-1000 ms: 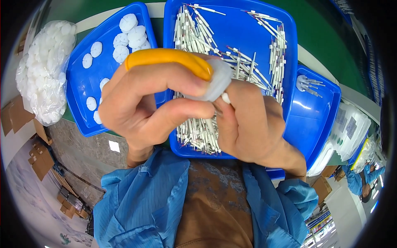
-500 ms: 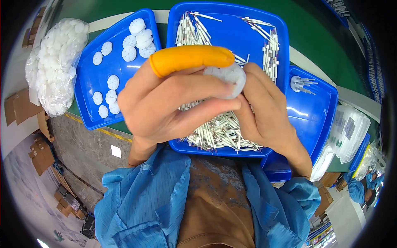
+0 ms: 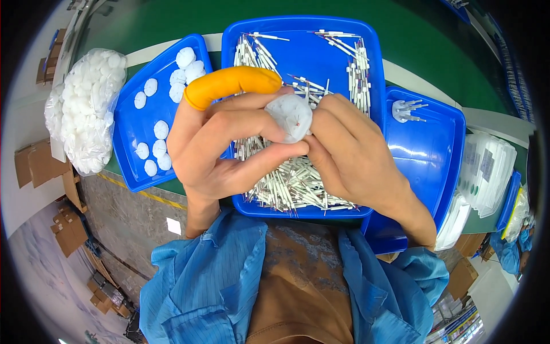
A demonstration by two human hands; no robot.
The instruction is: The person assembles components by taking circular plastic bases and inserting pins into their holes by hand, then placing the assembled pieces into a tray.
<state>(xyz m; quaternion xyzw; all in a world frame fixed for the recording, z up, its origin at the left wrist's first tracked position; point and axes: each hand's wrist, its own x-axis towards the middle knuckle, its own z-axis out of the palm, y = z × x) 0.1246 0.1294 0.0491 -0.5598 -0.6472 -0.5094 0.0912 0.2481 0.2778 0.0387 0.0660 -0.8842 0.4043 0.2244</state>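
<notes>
My left hand (image 3: pixel 220 137), a yellow finger cot (image 3: pixel 232 85) on one finger, pinches a small white round plastic piece (image 3: pixel 291 116) by its left side. The piece is tilted so its dished face shows, with a tiny reddish spot inside. At its right edge, the fingertips of my right hand (image 3: pixel 358 155) are pressed together; what they hold, if anything, is hidden. Both hands are above a large blue tray (image 3: pixel 298 23) filled with many thin white sticks (image 3: pixel 292 186) that have dark, wire-like ends.
Left of it, a blue tray (image 3: pixel 129 163) holds several white round pieces (image 3: pixel 160 129). Beyond lies a clear bag (image 3: pixel 86 109) of white pieces. On the right, another blue tray (image 3: pixel 424 172) bears one piece with sticks standing in it (image 3: pixel 407 110), beside clear plastic trays (image 3: pixel 487 172).
Both hands have shifted slightly left in view, and the round piece has turned so its hollow face now shows. The trays appear a little lower at their far edges.
</notes>
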